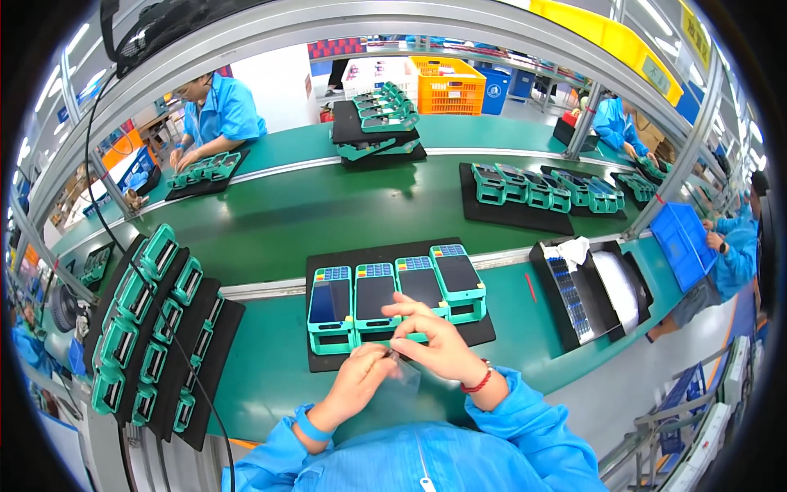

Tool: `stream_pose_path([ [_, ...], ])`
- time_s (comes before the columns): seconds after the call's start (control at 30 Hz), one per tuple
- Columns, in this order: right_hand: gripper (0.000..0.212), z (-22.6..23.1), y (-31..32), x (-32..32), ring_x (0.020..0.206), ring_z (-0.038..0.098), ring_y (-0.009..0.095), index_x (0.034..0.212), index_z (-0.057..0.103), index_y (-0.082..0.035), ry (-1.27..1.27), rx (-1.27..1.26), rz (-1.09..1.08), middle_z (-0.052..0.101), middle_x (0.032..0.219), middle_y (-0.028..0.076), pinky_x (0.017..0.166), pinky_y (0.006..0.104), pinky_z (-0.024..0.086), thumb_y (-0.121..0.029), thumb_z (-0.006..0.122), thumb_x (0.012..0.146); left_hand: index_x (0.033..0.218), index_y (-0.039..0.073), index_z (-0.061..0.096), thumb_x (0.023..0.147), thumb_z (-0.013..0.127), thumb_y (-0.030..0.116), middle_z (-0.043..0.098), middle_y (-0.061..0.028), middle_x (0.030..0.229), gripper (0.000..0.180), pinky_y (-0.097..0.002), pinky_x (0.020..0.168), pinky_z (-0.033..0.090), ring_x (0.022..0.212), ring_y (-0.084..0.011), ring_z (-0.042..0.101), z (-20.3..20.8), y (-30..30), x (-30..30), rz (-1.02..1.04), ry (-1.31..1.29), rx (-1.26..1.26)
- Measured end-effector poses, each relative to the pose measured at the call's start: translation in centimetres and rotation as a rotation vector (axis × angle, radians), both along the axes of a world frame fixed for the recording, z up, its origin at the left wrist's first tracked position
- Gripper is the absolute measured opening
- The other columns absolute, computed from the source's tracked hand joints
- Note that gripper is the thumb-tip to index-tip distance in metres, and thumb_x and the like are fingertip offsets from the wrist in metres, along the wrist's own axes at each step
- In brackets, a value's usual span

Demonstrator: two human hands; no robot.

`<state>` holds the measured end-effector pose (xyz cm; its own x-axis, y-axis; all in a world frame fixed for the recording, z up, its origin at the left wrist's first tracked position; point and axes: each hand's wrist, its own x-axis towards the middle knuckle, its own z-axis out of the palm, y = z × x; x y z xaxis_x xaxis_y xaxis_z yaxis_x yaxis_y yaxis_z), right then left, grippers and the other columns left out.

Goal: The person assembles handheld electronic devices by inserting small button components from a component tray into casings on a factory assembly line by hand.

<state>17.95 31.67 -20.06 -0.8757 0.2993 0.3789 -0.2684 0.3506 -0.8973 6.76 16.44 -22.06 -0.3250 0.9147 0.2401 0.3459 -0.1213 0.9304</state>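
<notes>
My left hand (357, 384) and my right hand (436, 343) meet in front of my chest, both with thumb and forefinger pinched. A clear plastic film (403, 389) hangs between them at the fingertips. A small dark bit shows where the fingers meet, too small to name. Just beyond, several green-cased payment terminals (375, 293) with keypads and dark screens stand in a row on a black foam mat (482, 326). My right fingers partly cover the terminals in the middle of the row.
Tilted stacked mats of green-cased terminals (154, 361) stand at left, with a black cable (161, 321) hanging across them. At right sit a black parts box (566, 287) and a blue bin (682, 244). Loaded mats (512, 215) lie on the green conveyor (344, 215). Co-workers (220, 115) work beyond.
</notes>
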Motion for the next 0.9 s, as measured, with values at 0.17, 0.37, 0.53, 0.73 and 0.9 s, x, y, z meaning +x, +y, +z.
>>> stream_pose_path([
  [0.17, 0.008, -1.0, 3.7, 2.1, 0.130, 0.039, 0.036, 0.083, 0.063, -0.007, 0.121, 0.295, -0.631, 0.057, 0.118, 0.013, 0.102, 0.0467, 0.035, -0.006, 0.069, 0.078, 0.075, 0.008, 0.060, 0.080, 0.065, 0.015, 0.060, -0.0038, 0.096, 0.011, -0.0443, 0.093, 0.035, 0.104, -0.0250, 0.052, -1.4, 0.4, 0.8, 0.036, 0.760, 0.006],
  [0.37, 0.010, -6.2, 3.6, 0.9, 0.129, 0.038, 0.040, 0.082, 0.065, -0.009, 0.020, 0.587, -0.805, 0.057, 0.117, 0.009, 0.105, 0.0553, 0.028, -0.015, 0.072, 0.077, 0.071, 0.006, 0.059, 0.074, 0.072, 0.023, 0.050, -0.0036, 0.131, 0.021, -0.0566, 0.104, 0.024, 0.130, -0.0368, 0.033, -0.9, 3.0, 1.4, 0.074, 0.947, -0.003],
  [0.53, 0.018, -4.9, 3.3, 1.8, 0.128, 0.038, 0.040, 0.092, 0.069, -0.011, -0.048, 0.888, -0.827, 0.053, 0.125, 0.011, 0.104, 0.0578, 0.027, -0.017, 0.072, 0.076, 0.072, 0.006, 0.060, 0.073, 0.072, 0.025, 0.042, -0.0006, 0.140, 0.022, -0.0623, 0.104, 0.022, 0.133, -0.0380, 0.030, -1.9, 4.3, 0.9, 0.111, 1.046, -0.080],
  [0.73, 0.036, -2.8, 6.3, 1.9, 0.134, 0.026, 0.043, 0.105, 0.063, -0.015, -0.275, 0.756, -0.656, 0.043, 0.137, 0.016, 0.107, 0.0571, 0.022, -0.035, 0.072, 0.077, 0.074, 0.009, 0.064, 0.075, 0.070, 0.027, 0.044, -0.0008, 0.138, 0.019, -0.0602, 0.107, 0.020, 0.131, -0.0336, 0.034, -1.4, 4.0, 0.6, 0.080, 1.144, -0.148],
  [0.9, 0.033, -2.7, 8.2, 2.0, 0.136, 0.023, 0.044, 0.094, 0.061, -0.014, -0.438, 0.759, -0.530, 0.039, 0.141, 0.018, 0.107, 0.0577, 0.021, -0.038, 0.074, 0.074, 0.070, 0.009, 0.064, 0.073, 0.072, 0.030, 0.058, -0.0003, 0.122, 0.023, -0.0582, 0.105, 0.020, 0.128, -0.0328, 0.038, -0.8, 5.1, 0.2, 0.092, 0.979, -0.016],
])
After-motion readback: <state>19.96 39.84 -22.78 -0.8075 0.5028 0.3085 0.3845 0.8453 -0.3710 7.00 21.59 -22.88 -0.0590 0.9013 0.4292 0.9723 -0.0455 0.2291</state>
